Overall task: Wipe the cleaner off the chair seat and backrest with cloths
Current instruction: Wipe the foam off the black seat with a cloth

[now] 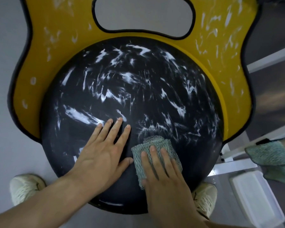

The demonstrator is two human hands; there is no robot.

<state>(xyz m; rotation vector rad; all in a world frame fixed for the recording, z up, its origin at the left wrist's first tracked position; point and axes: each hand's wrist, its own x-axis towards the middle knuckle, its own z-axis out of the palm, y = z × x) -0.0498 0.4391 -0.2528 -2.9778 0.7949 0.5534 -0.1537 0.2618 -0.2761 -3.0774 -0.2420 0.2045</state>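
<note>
Smearing the black seat (138,89) and yellow backrest (59,38), white cleaner (79,115) shows above grey floor (3,46). Two cloths: first cloth (155,142) pressed under the right hand (168,183), fingers straight, second cloth (270,157) aside. Left hand (97,157) lies flat, fingers spread.

Cloth (156,155) on seat (132,89); backrest (59,40) behind.

The round chair seat (138,89) looks like smooth, dark, leather-like upholstery with a faint sheen, streaked with pasty white cleaner (82,115). The yellow backrest (59,38) is smooth and nearly matt, edged in black piping (9,96) and flecked with the same white. The cloth (155,143) on the seat is rough green weave with a dark net layer, like the second cloth (270,158) at the right, and the shoes (25,185) are pale knit fabric.
</note>
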